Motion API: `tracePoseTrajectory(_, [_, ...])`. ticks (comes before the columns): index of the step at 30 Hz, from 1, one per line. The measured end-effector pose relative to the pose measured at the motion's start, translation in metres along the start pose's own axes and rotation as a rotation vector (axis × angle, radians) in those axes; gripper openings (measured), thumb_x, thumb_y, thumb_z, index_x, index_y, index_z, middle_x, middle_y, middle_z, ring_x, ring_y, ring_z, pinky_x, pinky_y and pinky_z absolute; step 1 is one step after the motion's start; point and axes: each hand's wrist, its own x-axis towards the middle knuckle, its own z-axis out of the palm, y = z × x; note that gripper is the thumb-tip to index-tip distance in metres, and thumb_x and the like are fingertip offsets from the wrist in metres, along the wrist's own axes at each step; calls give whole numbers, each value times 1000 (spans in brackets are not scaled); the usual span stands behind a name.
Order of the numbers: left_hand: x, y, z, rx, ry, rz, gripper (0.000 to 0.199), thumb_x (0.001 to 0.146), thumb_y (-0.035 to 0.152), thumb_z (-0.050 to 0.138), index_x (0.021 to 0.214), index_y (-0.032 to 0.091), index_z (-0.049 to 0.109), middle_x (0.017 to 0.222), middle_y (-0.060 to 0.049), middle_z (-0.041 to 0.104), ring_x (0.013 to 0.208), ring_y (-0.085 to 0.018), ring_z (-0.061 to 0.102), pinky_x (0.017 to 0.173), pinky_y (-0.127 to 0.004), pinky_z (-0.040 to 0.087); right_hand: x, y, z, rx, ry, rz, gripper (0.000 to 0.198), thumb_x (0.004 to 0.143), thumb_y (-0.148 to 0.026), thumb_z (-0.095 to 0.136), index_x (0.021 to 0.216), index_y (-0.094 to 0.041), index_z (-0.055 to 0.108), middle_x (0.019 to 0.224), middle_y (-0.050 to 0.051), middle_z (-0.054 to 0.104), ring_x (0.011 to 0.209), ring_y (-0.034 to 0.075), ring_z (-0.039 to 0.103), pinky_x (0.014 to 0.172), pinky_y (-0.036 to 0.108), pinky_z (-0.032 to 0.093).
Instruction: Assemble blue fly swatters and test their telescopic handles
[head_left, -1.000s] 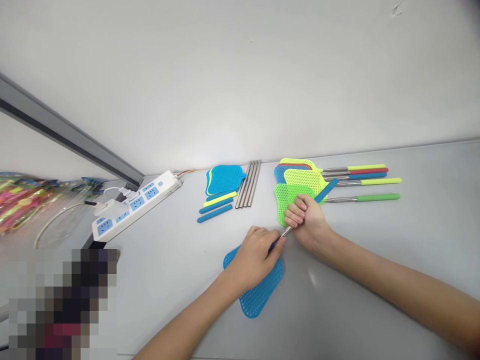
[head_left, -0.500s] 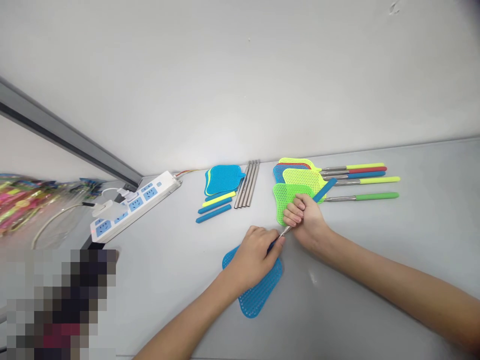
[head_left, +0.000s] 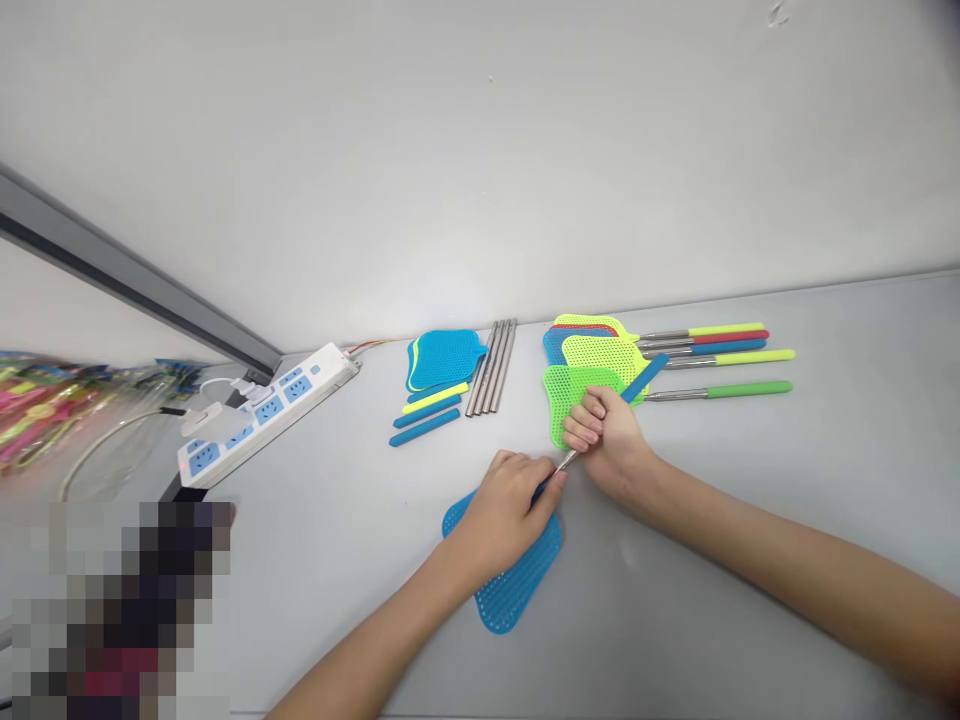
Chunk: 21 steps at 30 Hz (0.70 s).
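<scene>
A blue fly swatter (head_left: 517,590) slants over the table, its perforated head towards me. My left hand (head_left: 506,510) is closed around the neck of the head, hiding part of it. My right hand (head_left: 604,430) wraps round the blue handle (head_left: 646,380), whose end sticks out above the fist. A short length of metal rod (head_left: 568,461) shows between the two hands. Behind the right hand lies a green fly swatter (head_left: 566,395), partly covered by it. Above that are several more swatters, a yellow one (head_left: 600,355) among them.
Left of the swatters lie several metal rods (head_left: 491,370), a stack of blue swatter heads (head_left: 446,358) and loose blue and yellow handles (head_left: 425,427). A white power strip (head_left: 270,412) with plugs and cables is at the left. Bagged colourful items (head_left: 60,410) lie beyond it.
Both hands keep the same grip on the blue swatter. The whole view has shifted very slightly; nothing on the table has visibly moved.
</scene>
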Motion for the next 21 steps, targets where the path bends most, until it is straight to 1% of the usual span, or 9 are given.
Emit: tracePoseTrajectory(21, [1, 0, 1, -6, 13, -1, 29, 88, 29, 27, 65, 18, 41, 60, 2, 44, 63, -12, 45, 71, -30, 35, 1, 0, -1, -4, -31, 2, 34, 73, -20, 42, 47, -19, 21, 32, -8, 19, 28, 6, 19, 29, 19, 17])
